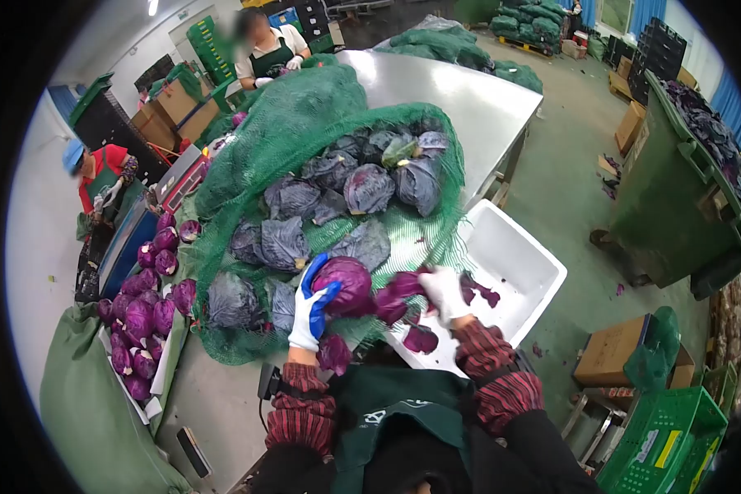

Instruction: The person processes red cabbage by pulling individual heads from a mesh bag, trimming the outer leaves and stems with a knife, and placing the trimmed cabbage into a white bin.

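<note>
My left hand (309, 309), in a white and blue glove, is wrapped round the side of a peeled, shiny red cabbage (344, 284). To its right my right hand (445, 295), in a white glove, is closed on a purple cabbage leaf (409, 282), with its fingers partly hidden. Another loose leaf (333, 354) lies below the cabbage. Beneath my right hand stands a white tub (539, 284) with several leaf pieces in it. Just beyond my hands, dull unpeeled cabbages (369, 189) lie in an opened green net sack (449, 132).
Peeled cabbages (140, 317) fill a lined container at left. A metal table (469, 90) extends ahead. A green wheeled bin (675, 198) heaped with leaves, a cardboard box (613, 350) and a green crate (667, 445) stand at right. Two co-workers (272, 49) work farther off.
</note>
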`<state>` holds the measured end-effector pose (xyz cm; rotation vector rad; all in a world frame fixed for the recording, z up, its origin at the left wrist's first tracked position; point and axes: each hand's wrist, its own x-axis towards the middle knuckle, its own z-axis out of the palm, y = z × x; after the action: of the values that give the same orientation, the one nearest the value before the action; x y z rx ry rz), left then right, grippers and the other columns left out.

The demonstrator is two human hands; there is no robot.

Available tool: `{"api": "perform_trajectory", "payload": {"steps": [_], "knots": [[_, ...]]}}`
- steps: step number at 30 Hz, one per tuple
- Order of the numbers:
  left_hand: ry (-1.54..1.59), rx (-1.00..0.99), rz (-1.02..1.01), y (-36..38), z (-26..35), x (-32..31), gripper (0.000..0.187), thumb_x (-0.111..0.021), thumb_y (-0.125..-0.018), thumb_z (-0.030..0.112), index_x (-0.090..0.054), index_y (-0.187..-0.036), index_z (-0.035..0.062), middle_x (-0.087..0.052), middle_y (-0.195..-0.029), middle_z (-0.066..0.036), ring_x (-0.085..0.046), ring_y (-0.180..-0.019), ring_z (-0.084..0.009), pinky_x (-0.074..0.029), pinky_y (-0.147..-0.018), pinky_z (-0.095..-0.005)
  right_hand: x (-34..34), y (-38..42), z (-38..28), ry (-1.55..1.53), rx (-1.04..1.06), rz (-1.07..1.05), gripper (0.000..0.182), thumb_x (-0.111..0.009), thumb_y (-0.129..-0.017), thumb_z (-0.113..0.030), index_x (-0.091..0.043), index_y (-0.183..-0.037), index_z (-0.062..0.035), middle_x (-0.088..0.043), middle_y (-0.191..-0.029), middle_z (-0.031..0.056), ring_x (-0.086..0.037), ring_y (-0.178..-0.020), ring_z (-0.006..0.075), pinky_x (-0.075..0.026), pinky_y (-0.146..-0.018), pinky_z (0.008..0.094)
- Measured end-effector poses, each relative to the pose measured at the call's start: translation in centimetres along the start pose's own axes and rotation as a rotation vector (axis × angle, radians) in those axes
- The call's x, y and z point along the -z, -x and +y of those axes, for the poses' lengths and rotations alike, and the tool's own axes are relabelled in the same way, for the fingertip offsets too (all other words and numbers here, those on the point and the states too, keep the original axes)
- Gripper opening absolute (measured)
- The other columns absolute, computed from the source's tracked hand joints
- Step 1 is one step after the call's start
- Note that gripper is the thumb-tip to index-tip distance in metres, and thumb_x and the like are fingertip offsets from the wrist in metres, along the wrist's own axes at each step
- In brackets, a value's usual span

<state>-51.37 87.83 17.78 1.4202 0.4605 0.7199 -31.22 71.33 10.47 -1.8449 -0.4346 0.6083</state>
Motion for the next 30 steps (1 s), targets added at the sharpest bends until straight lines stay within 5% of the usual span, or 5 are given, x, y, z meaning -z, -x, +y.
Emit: {"api": "perform_trajectory", "payload": {"steps": [2,5,7,12,30], "knots": [[0.125,0.016,0.052,0.5,0.1,0.6,0.065,-0.074,-0.077,0.008,-0.047,-0.136,-0.0006,-0.052,-0.133,-0.011,-0.051,-0.121,-0.0205,-0.041,-0.104,-0.0349,3.1,-1.3,2.3,0.387,0.054,0.083,0.036,-0.056,-0.079,-0.011,-0.065,-0.11,0.0029,-0.07,-0.083,0.0196,-0.068,-0.08,0.0315,-0.052,-0.074,0.0403],[0.334,-0.001,0.095,0.2,1.4,-0.4,0.066,-0.073,-0.077,0.009,-0.047,-0.136,-0.0005,-0.051,-0.134,-0.011,-0.05,-0.122,-0.0208,-0.038,-0.106,-0.0343,5.2,0.0,1.1,0.552,0.281,0.371,0.054,-0.068,-0.083,-0.036,-0.056,-0.126,-0.0054,-0.069,-0.095,0.0179,-0.068,-0.08,0.0337,-0.053,-0.073,0.0429],[-0.073,-0.169,-0.052,-0.4,2.6,-1.0,0.072,-0.075,-0.073,0.009,-0.045,-0.138,-0.0002,-0.049,-0.137,-0.011,-0.049,-0.124,-0.0216,-0.037,-0.108,-0.0342,5.9,3.1,-6.4,0.255,0.129,-0.006,0.058,-0.072,-0.08,-0.041,-0.059,-0.124,-0.0042,-0.068,-0.096,0.0181,-0.068,-0.085,0.0312,-0.053,-0.077,0.0399],[-0.114,-0.141,-0.37,-1.0,5.0,-5.2,0.093,-0.086,-0.061,0.011,-0.04,-0.141,-0.0008,-0.047,-0.14,-0.013,-0.049,-0.126,-0.0227,-0.037,-0.108,-0.0351,4.6,5.4,-13.3,0.116,0.494,-0.264,0.042,-0.071,-0.084,-0.035,-0.065,-0.108,-0.0002,-0.066,-0.09,0.0173,-0.064,-0.081,0.026,-0.049,-0.075,0.0353],[-0.427,-0.264,-0.551,-3.0,3.6,-7.0,0.097,-0.09,-0.058,0.017,-0.042,-0.14,-0.0004,-0.047,-0.141,-0.011,-0.048,-0.127,-0.0212,-0.037,-0.109,-0.0356,8.8,3.5,-12.3,0.044,0.168,-0.515,0.025,-0.072,-0.082,-0.026,-0.056,-0.088,-0.0084,-0.053,-0.069,-0.0023,-0.046,-0.056,0.0065,-0.039,-0.048,0.0254]]}}
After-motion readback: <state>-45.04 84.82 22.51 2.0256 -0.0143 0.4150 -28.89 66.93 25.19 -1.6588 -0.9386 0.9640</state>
